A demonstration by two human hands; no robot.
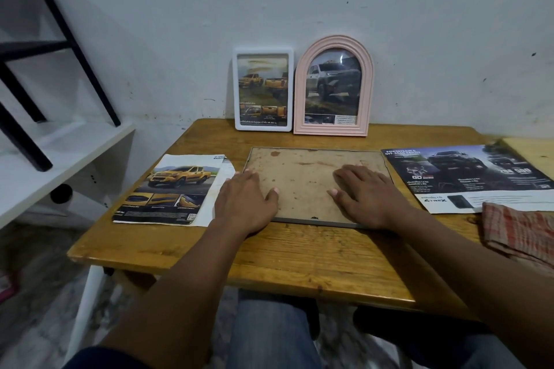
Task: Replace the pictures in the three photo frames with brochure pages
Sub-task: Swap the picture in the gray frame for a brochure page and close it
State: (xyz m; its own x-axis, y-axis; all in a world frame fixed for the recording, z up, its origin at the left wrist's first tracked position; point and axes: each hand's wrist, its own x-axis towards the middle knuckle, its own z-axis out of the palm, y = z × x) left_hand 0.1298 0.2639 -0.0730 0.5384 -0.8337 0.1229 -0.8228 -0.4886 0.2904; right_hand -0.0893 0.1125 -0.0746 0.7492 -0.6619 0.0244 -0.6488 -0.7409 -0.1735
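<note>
While the thin grey-rimmed rectangular photo frame (302, 171) lies face down in the middle of the wooden tabletop (299, 252), its stained brown backing board sits inside the rim, facing up. My left grip (245, 204) rests palm down across the frame's left edge, fingers straight and holding nothing. My right grip (364, 195) lies just as flat and wide on the right part of the board.

Against the wall behind, two frames stand upright, side by side:
- the white rounded-corner rectangular frame (236, 93) holds a page of yellow pickup trucks;
- the pink arched frame (329, 130) holds a page with a grey pickup.

Left of the flat frame lies a loose brochure page with a yellow truck (174, 189). To the right lies a dark brochure page with black trucks (467, 177), its near corner under a red-checked cloth (521, 234).
</note>
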